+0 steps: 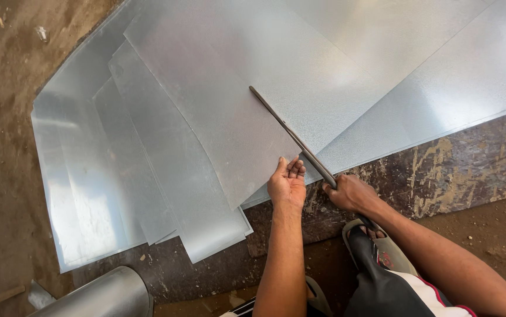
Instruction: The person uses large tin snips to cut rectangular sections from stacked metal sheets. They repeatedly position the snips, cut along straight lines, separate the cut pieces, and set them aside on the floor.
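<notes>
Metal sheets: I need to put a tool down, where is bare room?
Free: the broad top galvanised sheet left of the long dark metal bar, and the sheet right of it. Crowded: the near edge, where left hand and right hand work.

Sheet-metal workshop: galvanized sheets on a dirt floor (worn, stained).
</notes>
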Demonstrator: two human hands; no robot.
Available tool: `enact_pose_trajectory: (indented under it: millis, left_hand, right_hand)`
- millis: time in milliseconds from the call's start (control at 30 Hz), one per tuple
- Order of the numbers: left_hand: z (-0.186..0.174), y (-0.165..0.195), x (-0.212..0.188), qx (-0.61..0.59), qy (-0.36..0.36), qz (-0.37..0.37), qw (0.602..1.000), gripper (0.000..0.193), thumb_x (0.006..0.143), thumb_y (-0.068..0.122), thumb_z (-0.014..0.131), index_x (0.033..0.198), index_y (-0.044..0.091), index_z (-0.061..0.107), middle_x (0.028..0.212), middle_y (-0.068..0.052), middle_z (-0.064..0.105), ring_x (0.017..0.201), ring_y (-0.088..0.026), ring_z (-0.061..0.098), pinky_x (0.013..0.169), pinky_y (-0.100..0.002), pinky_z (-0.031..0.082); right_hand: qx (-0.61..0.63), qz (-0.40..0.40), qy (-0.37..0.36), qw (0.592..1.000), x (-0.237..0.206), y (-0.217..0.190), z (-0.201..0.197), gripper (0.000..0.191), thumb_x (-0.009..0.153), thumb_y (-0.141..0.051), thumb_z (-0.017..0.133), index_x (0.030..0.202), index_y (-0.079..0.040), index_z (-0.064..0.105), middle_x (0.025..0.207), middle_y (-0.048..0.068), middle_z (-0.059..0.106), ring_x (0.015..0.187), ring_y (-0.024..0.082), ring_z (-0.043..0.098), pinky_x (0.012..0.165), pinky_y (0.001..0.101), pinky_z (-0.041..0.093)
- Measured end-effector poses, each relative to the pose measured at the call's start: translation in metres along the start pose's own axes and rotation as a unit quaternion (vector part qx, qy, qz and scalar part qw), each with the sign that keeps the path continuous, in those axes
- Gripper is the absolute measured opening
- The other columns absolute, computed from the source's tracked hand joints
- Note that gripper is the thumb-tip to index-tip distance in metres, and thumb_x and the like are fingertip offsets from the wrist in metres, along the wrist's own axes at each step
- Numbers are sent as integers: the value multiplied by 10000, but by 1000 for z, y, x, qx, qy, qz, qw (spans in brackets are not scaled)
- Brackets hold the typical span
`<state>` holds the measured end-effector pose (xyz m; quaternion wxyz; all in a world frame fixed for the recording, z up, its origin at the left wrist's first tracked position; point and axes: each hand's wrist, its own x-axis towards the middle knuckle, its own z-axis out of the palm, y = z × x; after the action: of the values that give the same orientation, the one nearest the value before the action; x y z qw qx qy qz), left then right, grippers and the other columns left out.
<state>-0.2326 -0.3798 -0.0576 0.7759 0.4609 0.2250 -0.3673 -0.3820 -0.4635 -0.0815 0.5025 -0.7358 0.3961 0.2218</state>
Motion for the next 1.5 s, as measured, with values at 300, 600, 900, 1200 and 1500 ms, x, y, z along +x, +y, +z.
enact_pose_trajectory:
  millis: [300, 600, 900, 1200, 1500]
  left_hand:
    - [4, 12, -10, -59, -43, -5, 997, 231, 1009, 148, 629, 1086, -58, 556, 960, -186, 685, 867, -251, 654, 818, -372, 567]
    - [-1, 14, -11, -19, -5, -17, 1000, 274, 1005, 184, 629, 1105, -65, 576, 965, -179, 687, 889, -247, 651, 798, -372, 558]
    - [-22, 1, -52, 72, -35, -42, 996, 355, 972, 211, 716, 1150, -49, 554, 972, -181, 665, 872, -272, 636, 741, -417, 537]
    - [-19, 39, -85, 760, -81, 502, 405, 774, 580, 159, 854, 1322, 101, 643, 1361, -346, 599, 1260, -547, 525, 986, -675, 457]
    - [-25, 63, -168, 738, -235, 400, 489, 345, 891, -22, 602, 1222, 21, 689, 1153, -215, 731, 1085, -379, 711, 930, -485, 580]
  right_hand:
    - [102, 4, -35, 994, 18, -23, -8, 752, 977, -639, 487, 1047, 63, 748, 890, 264, 749, 795, 353, 714, 717, 507, 571]
    - [0, -40, 20, 999, 52, -24, 8, 559, 1026, -499, 470, 1053, -5, 731, 727, 112, 648, 617, 234, 539, 532, 426, 464]
    - [-9, -17, 44, 999, 41, -24, 3, 542, 974, -531, 536, 989, -28, 739, 682, 156, 715, 588, 265, 650, 571, 470, 529]
    - [-35, 4, 94, 995, -16, 20, 1, 633, 925, -591, 539, 852, 7, 733, 683, 202, 696, 643, 317, 682, 652, 482, 550]
    - [-75, 31, 37, 996, -115, 108, 16, 646, 863, -649, 543, 773, -39, 734, 653, 157, 680, 616, 271, 664, 638, 473, 525]
